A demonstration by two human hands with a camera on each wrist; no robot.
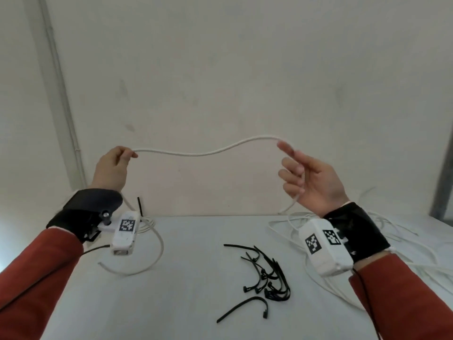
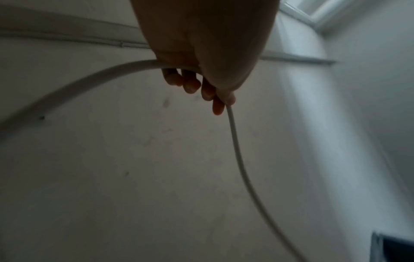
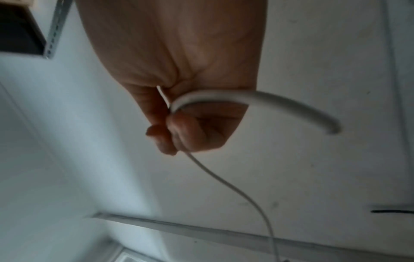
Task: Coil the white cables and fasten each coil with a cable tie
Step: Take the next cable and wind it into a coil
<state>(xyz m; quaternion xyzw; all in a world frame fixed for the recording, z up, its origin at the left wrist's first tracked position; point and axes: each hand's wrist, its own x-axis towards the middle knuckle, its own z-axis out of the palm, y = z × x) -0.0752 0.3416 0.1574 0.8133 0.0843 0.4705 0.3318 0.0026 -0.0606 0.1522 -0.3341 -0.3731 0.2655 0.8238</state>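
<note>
White table (image 1: 191, 315), plain wall behind. White cable (image 1: 203, 153) hanging stretched in air btwn both hands, above table. Left hand (image 1: 111, 168) pinching it, right hand (image 1: 313, 180) gripping it w/ thumb + curled fingers, tails dropping to table. Tip imo: keeping loops same size, feeding slack w/o twisting. Black cable ties (image 1: 267, 278) lying below, loose cables (image 1: 392, 231) piling far right.
</note>
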